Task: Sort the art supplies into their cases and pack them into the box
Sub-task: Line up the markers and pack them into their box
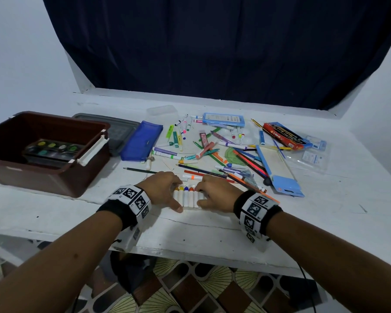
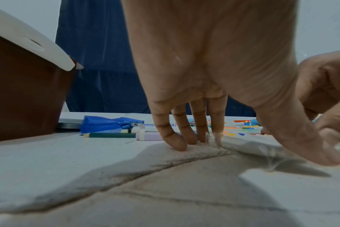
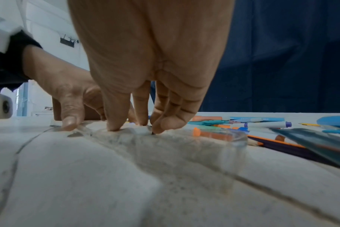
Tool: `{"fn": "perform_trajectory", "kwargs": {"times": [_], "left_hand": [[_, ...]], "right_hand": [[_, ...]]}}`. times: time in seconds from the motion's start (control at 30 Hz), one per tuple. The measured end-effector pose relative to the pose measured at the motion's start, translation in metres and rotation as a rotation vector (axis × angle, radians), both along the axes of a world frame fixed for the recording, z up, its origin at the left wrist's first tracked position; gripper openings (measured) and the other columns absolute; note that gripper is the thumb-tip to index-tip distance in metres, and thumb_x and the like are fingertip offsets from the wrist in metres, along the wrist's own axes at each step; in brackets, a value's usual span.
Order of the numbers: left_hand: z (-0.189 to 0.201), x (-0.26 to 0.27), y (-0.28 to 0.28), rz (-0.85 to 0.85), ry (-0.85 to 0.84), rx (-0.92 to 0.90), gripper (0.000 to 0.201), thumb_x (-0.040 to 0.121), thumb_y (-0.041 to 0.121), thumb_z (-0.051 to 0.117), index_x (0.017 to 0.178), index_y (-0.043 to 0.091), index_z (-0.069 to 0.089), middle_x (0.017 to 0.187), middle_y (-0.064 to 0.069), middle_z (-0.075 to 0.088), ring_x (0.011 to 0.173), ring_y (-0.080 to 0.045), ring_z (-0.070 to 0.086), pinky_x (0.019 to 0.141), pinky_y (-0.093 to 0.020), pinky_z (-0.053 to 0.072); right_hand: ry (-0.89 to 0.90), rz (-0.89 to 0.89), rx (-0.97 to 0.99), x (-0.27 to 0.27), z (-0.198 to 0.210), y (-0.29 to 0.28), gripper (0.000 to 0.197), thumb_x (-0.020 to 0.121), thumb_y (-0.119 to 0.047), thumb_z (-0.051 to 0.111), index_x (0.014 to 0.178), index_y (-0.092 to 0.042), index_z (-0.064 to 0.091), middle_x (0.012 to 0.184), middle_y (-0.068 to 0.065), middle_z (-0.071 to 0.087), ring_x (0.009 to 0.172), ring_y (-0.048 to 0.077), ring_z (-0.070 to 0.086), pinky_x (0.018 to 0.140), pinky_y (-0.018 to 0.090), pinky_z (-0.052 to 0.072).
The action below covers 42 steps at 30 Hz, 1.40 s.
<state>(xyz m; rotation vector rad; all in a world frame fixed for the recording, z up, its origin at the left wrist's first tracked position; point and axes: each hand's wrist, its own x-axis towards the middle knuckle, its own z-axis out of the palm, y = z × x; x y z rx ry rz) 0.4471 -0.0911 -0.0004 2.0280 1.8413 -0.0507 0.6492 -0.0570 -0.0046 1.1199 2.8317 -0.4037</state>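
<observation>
A clear marker case (image 1: 186, 207) lies on the white table (image 1: 190, 233) near its front edge, with a row of white markers (image 1: 186, 196) with coloured caps inside. My left hand (image 1: 173, 195) grips the case's left part, fingers (image 2: 177, 142) on the far edge and thumb on the near edge. In the same way my right hand (image 1: 201, 196) grips its right part, fingertips down on the markers (image 3: 142, 130). The brown box (image 1: 54, 177) stands at the left with a paint palette (image 1: 52, 149) in it.
Loose markers, pens and pencils (image 1: 212, 150) are strewn just behind my hands. A blue zip pouch (image 1: 142, 141) and a grey lid (image 1: 122, 129) lie beside the box. An open light-blue case (image 1: 278, 168) and a red pencil box (image 1: 284, 135) lie at the right.
</observation>
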Motion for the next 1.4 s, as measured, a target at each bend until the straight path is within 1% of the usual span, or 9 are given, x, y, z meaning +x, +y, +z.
{"fn": "perform_trajectory", "kwargs": {"times": [0.2,0.37,0.5,0.67,0.8,1.07,1.2,1.33,1.4], "left_hand": [[0.003,0.000,0.000,-0.013,0.007,-0.023,0.092,0.064,0.054,0.082,0.141,0.021,0.045,0.136,0.002,0.051,0.121,-0.017,0.046,0.104,-0.036,0.042],[0.007,-0.009,0.001,-0.003,-0.113,-0.036,0.093,0.065,0.055,0.081,0.143,0.023,0.042,0.137,0.003,0.052,0.116,-0.016,0.052,0.101,-0.033,0.044],[0.017,-0.028,0.018,0.032,-0.165,0.079,0.062,0.075,0.050,0.076,0.128,0.022,0.059,0.115,0.001,0.066,0.091,-0.010,0.059,0.086,-0.024,0.048],[0.031,-0.055,0.064,0.138,-0.136,0.218,0.028,0.087,0.033,0.067,0.108,0.016,0.070,0.102,-0.001,0.070,0.085,-0.011,0.059,0.080,-0.024,0.045],[0.032,-0.069,0.112,0.211,-0.115,0.245,0.019,0.089,0.024,0.063,0.097,0.012,0.074,0.101,-0.004,0.072,0.093,-0.021,0.064,0.083,-0.035,0.053],[0.005,-0.078,0.192,0.208,0.039,0.146,0.023,0.084,0.017,0.069,0.103,0.004,0.069,0.105,-0.015,0.069,0.094,-0.030,0.066,0.076,-0.032,0.053],[-0.013,-0.085,0.205,0.194,0.021,0.093,0.040,0.069,0.018,0.080,0.106,0.016,0.069,0.107,-0.005,0.068,0.092,-0.024,0.066,0.079,-0.036,0.058],[-0.012,-0.088,0.209,0.154,0.005,0.076,0.026,0.071,0.016,0.076,0.095,0.022,0.067,0.096,-0.003,0.066,0.084,-0.025,0.064,0.075,-0.035,0.057],[-0.006,-0.084,0.212,0.131,-0.010,0.088,0.019,0.075,0.015,0.068,0.083,0.025,0.055,0.086,-0.001,0.054,0.073,-0.024,0.052,0.067,-0.030,0.047]], "right_hand": [[0.057,-0.028,-0.079,0.008,0.006,0.004,0.046,0.089,-0.042,0.064,0.128,-0.017,0.058,0.115,0.001,0.055,0.095,0.012,0.046,0.078,0.025,0.038],[0.115,-0.050,-0.081,0.009,0.024,0.013,0.042,0.090,-0.039,0.065,0.125,-0.016,0.060,0.113,0.000,0.056,0.091,0.010,0.048,0.079,0.025,0.040],[0.216,-0.068,-0.104,0.001,0.046,0.033,0.028,0.090,-0.031,0.067,0.111,-0.012,0.067,0.100,0.000,0.063,0.084,0.013,0.055,0.072,0.025,0.042],[0.324,-0.133,-0.157,-0.019,0.064,0.071,0.020,0.090,-0.027,0.068,0.102,-0.011,0.072,0.093,-0.002,0.067,0.082,0.010,0.060,0.064,0.014,0.041],[0.332,-0.186,-0.219,-0.040,0.064,0.105,0.017,0.090,-0.024,0.068,0.095,-0.008,0.073,0.085,-0.001,0.069,0.079,0.014,0.064,0.070,0.026,0.052],[0.181,-0.316,-0.121,-0.070,0.037,0.156,0.010,0.085,-0.015,0.066,0.077,-0.010,0.068,0.087,0.005,0.071,0.083,0.021,0.067,0.074,0.033,0.056],[0.082,-0.306,-0.100,-0.065,0.024,0.170,0.017,0.086,-0.014,0.067,0.099,-0.003,0.070,0.101,0.009,0.068,0.089,0.022,0.064,0.077,0.032,0.054],[-0.006,-0.260,-0.079,-0.049,0.030,0.182,0.029,0.089,-0.024,0.067,0.114,-0.011,0.067,0.111,0.004,0.064,0.092,0.014,0.054,0.078,0.025,0.043],[-0.036,-0.307,-0.082,-0.034,0.036,0.187,0.029,0.090,-0.029,0.066,0.116,-0.015,0.066,0.111,0.002,0.062,0.093,0.015,0.054,0.078,0.025,0.042]]}}
